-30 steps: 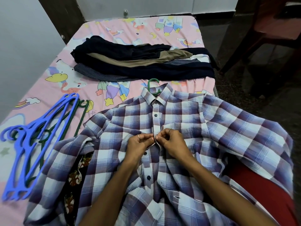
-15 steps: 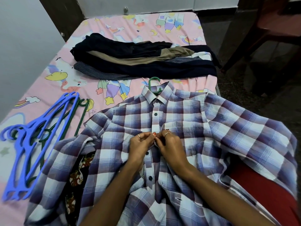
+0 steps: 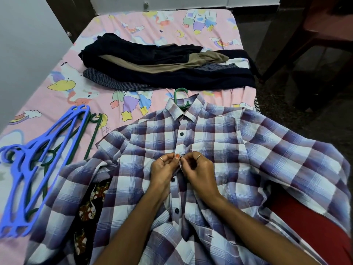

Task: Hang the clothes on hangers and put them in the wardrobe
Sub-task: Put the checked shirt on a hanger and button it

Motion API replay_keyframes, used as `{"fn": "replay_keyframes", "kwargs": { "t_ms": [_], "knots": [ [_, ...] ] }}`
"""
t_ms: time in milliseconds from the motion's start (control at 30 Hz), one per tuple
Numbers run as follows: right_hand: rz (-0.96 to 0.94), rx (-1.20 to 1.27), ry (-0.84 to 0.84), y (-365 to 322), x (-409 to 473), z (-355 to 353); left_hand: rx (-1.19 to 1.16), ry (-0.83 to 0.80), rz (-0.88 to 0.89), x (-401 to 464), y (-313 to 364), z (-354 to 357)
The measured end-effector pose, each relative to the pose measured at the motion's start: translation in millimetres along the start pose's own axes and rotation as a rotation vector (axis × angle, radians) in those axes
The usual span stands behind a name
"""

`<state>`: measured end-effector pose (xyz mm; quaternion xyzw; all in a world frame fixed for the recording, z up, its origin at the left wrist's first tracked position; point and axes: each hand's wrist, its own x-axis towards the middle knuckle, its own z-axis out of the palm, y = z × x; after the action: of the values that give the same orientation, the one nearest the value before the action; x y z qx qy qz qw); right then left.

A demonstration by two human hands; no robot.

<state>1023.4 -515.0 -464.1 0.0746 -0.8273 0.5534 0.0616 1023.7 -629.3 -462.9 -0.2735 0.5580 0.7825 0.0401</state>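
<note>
Bare forearms, a ring on each of the hands, orange-painted thumbnail [image 3: 177,155]

No readable text, label, brand, number or sign shows on anything here.

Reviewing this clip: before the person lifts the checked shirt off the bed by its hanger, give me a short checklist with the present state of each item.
1. Hanger inside the shirt: ok. The green hanger hook sticks out of the collar of the checked shirt.
2. Placket fastened: not ok. The left hand and right hand both pinch the placket at a button; lower buttons look undone.
3. Hands free to take the hook: not ok, both are busy.
4. Shirt lying clear of other things: not ok. It overlaps a dark patterned garment.
5. Hanger shoulders seated in the shirt's shoulders: cannot tell, hidden by fabric.
</note>
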Motion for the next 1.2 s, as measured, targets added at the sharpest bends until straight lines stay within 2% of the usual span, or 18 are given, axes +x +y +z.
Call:
{"fn": "replay_keyframes", "kwargs": {
  "t_ms": [200, 367, 633, 767, 900, 1100, 1200],
  "knots": [
    [0.303, 0.377, -0.062, 2, 7, 1, -0.047, -0.036, -0.001, 2, 3, 1],
    [0.441, 0.655, -0.166, 4, 17, -10, -0.068, -0.094, -0.019, 3, 6, 1],
    [0.702, 0.879, -0.357, 7, 36, -25, -0.101, -0.154, -0.062, 2, 10, 3],
    [0.751, 0.883, -0.398, 8, 41, -28, -0.136, -0.179, -0.085, 2, 11, 2],
    [0.709, 0.706, -0.362, 5, 37, -24, -0.098, -0.199, -0.098, 1, 12, 2],
    [0.503, 0.329, -0.207, -13, 40, -32, 0.133, -0.138, 0.007, 8, 31, 15],
    [0.396, 0.214, -0.096, -26, 39, -41, 0.187, -0.094, 0.074, 13, 47, 28]
  ]
}}
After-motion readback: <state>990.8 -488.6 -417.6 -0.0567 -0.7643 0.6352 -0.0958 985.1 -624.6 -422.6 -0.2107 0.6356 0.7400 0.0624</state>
